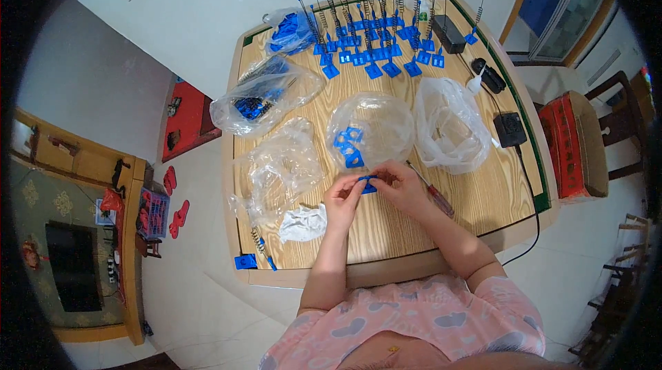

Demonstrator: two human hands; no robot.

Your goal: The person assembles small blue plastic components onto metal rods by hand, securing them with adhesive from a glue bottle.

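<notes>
Close in front of me, both hands meet over a small blue plastic piece [369, 185]. My left hand [343, 197] pinches its left side, and my right hand [396, 182] grips its right side; fingers cover much of it. Just beyond lies a clear plastic bag [386, 118] with several flat blue pieces [349, 146] with cut-outs. A screwdriver [438, 199] with a reddish handle rests right of my right hand. A crumpled white cloth [303, 224] lies left of my left hand. By the near left corner are a spring piece [259, 240] and a blue block [245, 262].
Many upright springs on blue bases [372, 53] crowd the table's far side. Bags of blue parts [258, 97] stand at left, near a crumpled clear bag [283, 166]. At right are a white bag [452, 125], a black box [449, 34] and a black adapter [509, 128] with a cable.
</notes>
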